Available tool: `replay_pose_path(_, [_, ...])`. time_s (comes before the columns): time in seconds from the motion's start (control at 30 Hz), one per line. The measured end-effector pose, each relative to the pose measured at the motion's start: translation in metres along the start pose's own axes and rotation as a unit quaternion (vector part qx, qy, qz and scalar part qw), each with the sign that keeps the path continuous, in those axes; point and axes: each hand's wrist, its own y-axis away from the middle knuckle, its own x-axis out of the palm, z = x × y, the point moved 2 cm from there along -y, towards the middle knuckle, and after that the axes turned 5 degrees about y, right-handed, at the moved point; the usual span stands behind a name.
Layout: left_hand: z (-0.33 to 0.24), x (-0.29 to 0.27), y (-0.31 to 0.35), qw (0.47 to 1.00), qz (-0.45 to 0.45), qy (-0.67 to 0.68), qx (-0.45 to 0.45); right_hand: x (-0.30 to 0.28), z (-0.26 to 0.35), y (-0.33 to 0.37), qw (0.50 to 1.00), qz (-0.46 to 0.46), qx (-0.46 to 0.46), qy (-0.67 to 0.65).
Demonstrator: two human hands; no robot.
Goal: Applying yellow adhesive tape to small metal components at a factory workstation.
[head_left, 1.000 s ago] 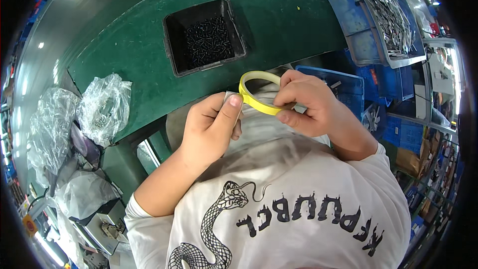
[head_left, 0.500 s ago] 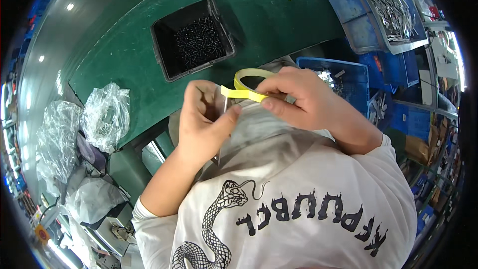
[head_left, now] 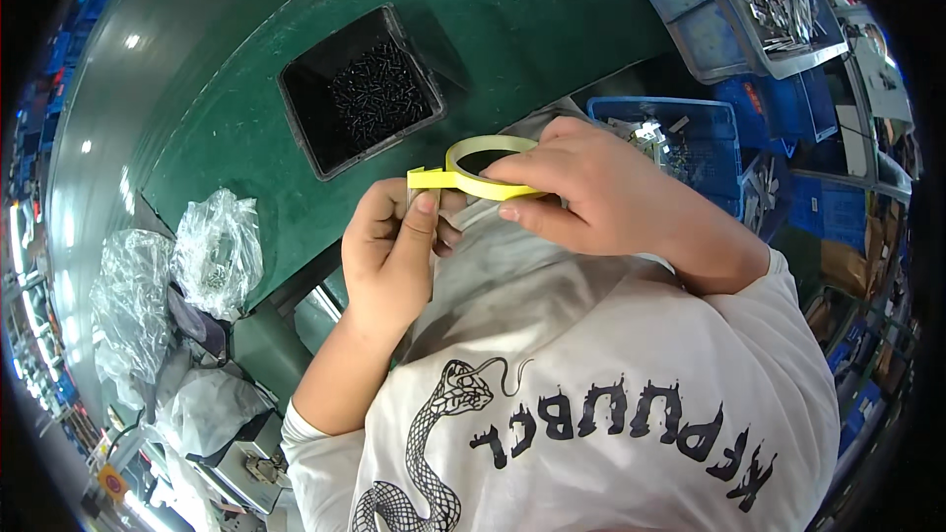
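Two crinkled clear plastic bags (head_left: 187, 266) lie left of table

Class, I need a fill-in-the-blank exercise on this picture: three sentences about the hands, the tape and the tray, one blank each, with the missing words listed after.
1. The right hand holds a roll of tape whose colour is ____.
2. The left hand pinches the loose end of the tape with its ____ on top.
3. The black tray on the green table holds small dark ____.

Missing words: yellow; thumb; screws
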Motion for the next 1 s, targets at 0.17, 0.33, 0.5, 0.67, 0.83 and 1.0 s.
replay_pose_path(0.17, [-0.002, 0.0, 0.0, 1.0, 0.017, 0.013, -0.007, -0.002, -0.001, 0.0, 1.0, 0.004, 0.009, -0.001])
replay_pose_path(0.33, [-0.001, -0.002, 0.0, 0.999, 0.012, 0.04, -0.03, 0.001, -0.001, 0.001, 1.0, 0.007, 0.013, 0.004])
replay_pose_path(0.5, [-0.01, 0.009, -0.002, 0.998, -0.039, -0.048, -0.013, 0.003, -0.002, 0.0, 1.0, -0.009, -0.003, 0.006])
replay_pose_path(0.67, [-0.002, 0.005, -0.002, 0.993, -0.083, -0.079, 0.04, 0.001, -0.002, -0.001, 1.0, -0.002, -0.008, 0.002])
replay_pose_path(0.83, [-0.007, -0.001, -0.002, 0.904, -0.028, -0.376, 0.199, 0.0, 0.001, -0.001, 1.0, -0.01, -0.025, 0.006])
replay_pose_path(1.0, [-0.011, 0.002, -0.001, 0.926, -0.031, -0.343, 0.156, 0.001, -0.001, 0.0, 1.0, 0.016, 0.015, 0.02])
